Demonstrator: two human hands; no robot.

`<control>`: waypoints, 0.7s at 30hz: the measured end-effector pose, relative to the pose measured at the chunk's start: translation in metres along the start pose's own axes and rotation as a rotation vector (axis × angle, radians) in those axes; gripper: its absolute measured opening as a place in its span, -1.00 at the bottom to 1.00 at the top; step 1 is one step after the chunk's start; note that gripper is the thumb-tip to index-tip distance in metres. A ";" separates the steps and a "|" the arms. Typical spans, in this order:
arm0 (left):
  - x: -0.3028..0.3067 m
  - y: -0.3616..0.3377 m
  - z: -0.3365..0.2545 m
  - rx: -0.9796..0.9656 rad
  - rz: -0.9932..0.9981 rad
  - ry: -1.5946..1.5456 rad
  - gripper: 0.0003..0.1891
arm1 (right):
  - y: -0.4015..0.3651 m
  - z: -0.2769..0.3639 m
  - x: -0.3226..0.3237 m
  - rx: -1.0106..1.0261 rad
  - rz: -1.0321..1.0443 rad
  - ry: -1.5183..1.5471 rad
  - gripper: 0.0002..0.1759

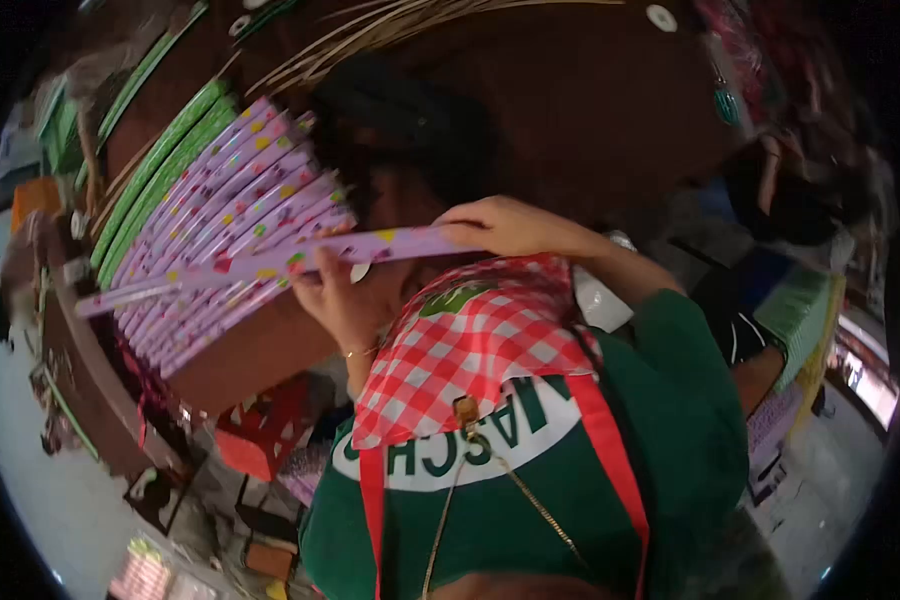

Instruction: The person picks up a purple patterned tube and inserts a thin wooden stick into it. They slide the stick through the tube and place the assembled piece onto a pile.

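A long, narrow lilac strip (400,241) with a coloured print stretches across in front of my body, over a row of similar pieces. My right hand (505,226) is closed around its right end, fingers bent over the top. Farther left along the strip, my left hand (333,305) grips it from the near side with thumb and fingers. Beneath it, several lilac printed pieces (235,190) lie side by side on the brown table (260,350). Green patterned pieces (160,170) flank them on the far left.
Thin pale sticks (370,30) lie along the table's far edge, near a white round object (661,17). A dark bundle (400,115) rests beyond my hands. A red stool-like object (262,432) stands below the table. My checked red apron (470,345) hangs close to the edge.
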State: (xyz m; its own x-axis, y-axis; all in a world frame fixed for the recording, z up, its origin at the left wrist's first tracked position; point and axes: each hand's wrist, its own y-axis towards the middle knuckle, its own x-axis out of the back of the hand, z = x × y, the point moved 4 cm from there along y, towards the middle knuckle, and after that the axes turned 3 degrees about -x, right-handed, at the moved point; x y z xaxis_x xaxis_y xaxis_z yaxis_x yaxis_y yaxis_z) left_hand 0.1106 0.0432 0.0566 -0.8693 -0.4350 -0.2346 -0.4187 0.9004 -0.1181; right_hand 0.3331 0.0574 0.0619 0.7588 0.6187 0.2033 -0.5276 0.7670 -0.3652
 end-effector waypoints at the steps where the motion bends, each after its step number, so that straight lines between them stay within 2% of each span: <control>1: 0.008 0.001 0.004 0.036 -0.038 0.095 -0.77 | 0.004 -0.006 -0.004 -0.053 0.183 0.194 -0.60; 3: 0.005 0.000 0.003 0.013 0.027 0.127 -0.75 | 0.005 -0.013 -0.008 0.014 0.181 0.209 -0.60; 4: 0.001 -0.002 -0.001 0.009 -0.033 0.234 -0.72 | 0.004 -0.011 -0.007 0.050 0.168 0.134 -0.59; 5: -0.004 -0.003 -0.002 -0.013 0.027 0.251 -0.70 | 0.006 -0.017 -0.009 0.039 0.167 0.122 -0.60; 6: -0.021 -0.010 -0.023 0.138 -0.157 0.570 -0.65 | 0.010 -0.020 -0.011 0.003 0.183 0.193 -0.61; 7: -0.009 0.002 -0.004 0.040 0.090 0.210 -0.63 | 0.010 -0.021 -0.012 -0.010 0.213 0.266 -0.62; 8: -0.010 0.001 0.001 0.005 -0.001 0.144 -0.61 | 0.008 -0.019 -0.011 -0.008 0.189 0.231 -0.63; 10: -0.023 -0.001 -0.009 -0.043 0.072 0.188 -0.62 | 0.013 -0.025 -0.015 -0.003 0.210 0.254 -0.68; 11: 0.012 0.028 0.027 0.004 0.281 -0.020 -0.49 | 0.013 -0.027 -0.014 0.003 0.199 0.247 -0.68; 12: 0.012 0.029 0.029 0.000 0.286 -0.024 -0.49 | 0.009 -0.026 -0.013 0.024 0.192 0.242 -0.68; 14: 0.019 0.029 0.035 0.078 0.196 0.239 -0.45 | -0.003 -0.023 -0.011 0.046 0.188 0.258 -0.68; 18: 0.012 0.026 0.031 -0.009 0.137 0.264 -0.49 | -0.009 -0.015 -0.009 0.133 0.214 0.194 -0.65; 20: -0.003 0.013 0.023 -0.028 0.102 0.233 -0.52 | -0.010 -0.008 -0.003 0.132 0.075 0.056 -0.61; 21: -0.007 0.009 0.019 -0.043 0.072 0.200 -0.54 | -0.009 -0.002 -0.002 0.135 0.077 0.055 -0.61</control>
State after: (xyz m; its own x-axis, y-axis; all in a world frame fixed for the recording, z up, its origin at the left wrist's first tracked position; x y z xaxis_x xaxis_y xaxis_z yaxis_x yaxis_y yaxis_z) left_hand 0.1177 0.0541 0.0385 -0.9303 -0.3640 -0.0447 -0.3609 0.9303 -0.0653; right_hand 0.3367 0.0489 0.0625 0.7319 0.6693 0.1283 -0.6288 0.7358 -0.2514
